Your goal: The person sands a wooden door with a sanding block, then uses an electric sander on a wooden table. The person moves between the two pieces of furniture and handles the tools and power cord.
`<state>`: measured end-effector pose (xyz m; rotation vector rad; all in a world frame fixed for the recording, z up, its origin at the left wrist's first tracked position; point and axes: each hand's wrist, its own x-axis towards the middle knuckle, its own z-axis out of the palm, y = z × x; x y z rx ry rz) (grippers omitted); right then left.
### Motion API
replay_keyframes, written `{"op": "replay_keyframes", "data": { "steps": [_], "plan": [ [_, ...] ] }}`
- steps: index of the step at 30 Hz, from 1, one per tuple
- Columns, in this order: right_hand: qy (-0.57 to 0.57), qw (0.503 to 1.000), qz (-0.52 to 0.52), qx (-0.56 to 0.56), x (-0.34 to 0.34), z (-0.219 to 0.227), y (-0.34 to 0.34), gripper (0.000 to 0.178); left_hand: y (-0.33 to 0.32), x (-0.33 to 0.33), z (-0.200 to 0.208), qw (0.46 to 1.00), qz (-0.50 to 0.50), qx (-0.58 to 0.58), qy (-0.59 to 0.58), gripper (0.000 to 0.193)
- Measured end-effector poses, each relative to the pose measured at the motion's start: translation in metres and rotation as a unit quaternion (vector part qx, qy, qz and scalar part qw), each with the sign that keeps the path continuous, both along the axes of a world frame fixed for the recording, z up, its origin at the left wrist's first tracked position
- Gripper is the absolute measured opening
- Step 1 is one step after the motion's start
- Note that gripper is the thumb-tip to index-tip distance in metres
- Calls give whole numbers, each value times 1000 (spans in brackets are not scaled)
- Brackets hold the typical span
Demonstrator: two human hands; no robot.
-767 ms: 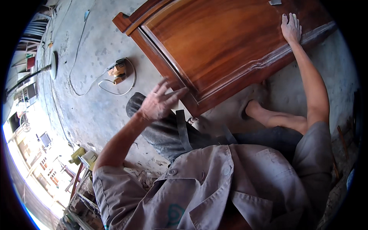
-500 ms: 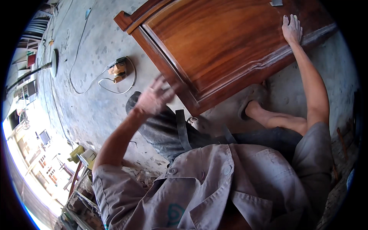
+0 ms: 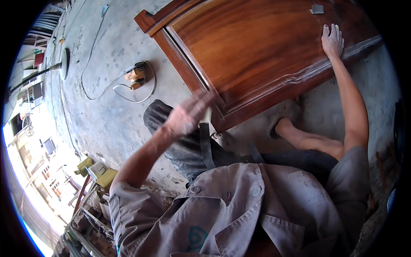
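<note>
A reddish-brown wooden panel (image 3: 252,51) with a raised frame and moulded border slants across the top. My right hand (image 3: 333,43) lies on its right part, fingers stretched out, close to the whitish dusty moulding. A small grey folded piece (image 3: 317,9), perhaps sandpaper, rests on the wood beyond that hand. At the panel's near left corner is my left hand (image 3: 188,116), its fingers extended over the frame edge and blurred by motion. Nothing shows in its grasp, though its underside is hidden.
A yellow-and-black power sander (image 3: 135,76) with a pale cord lies on the grey concrete floor (image 3: 115,120). A round-based stand (image 3: 64,64) is at the left. My bent legs and sandalled foot (image 3: 280,125) are beside the panel's near edge. Clutter and rubble fill the lower left.
My left hand has moved right, onto the panel's corner edge. My right hand stays on the wood. The whole view has shifted slightly, with the panel sitting a little lower and further right.
</note>
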<state>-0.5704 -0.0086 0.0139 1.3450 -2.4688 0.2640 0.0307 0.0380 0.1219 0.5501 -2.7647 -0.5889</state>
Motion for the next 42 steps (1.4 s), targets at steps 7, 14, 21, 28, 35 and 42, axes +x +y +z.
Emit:
{"op": "replay_keyframes", "data": {
  "steps": [7,14,21,28,35,42],
  "plan": [
    [-34,999,10,-8,3,1,-4,69,-30,15,-16,996,53,-22,-66,57],
    [-29,1000,8,2,2,3,-1,66,48,-1,-17,996,24,19,-79,59],
    [-20,1000,11,8,5,5,-4,66,62,-38,-7,934,332,126,34,71],
    [-37,999,12,9,6,12,0,65,68,-65,-15,912,402,38,-71,55],
    [-40,999,7,23,4,13,1,64,99,-70,-20,907,412,37,-82,55],
    [-45,999,2,26,3,8,-4,63,86,-68,-19,907,414,47,-57,60]
  ]
}}
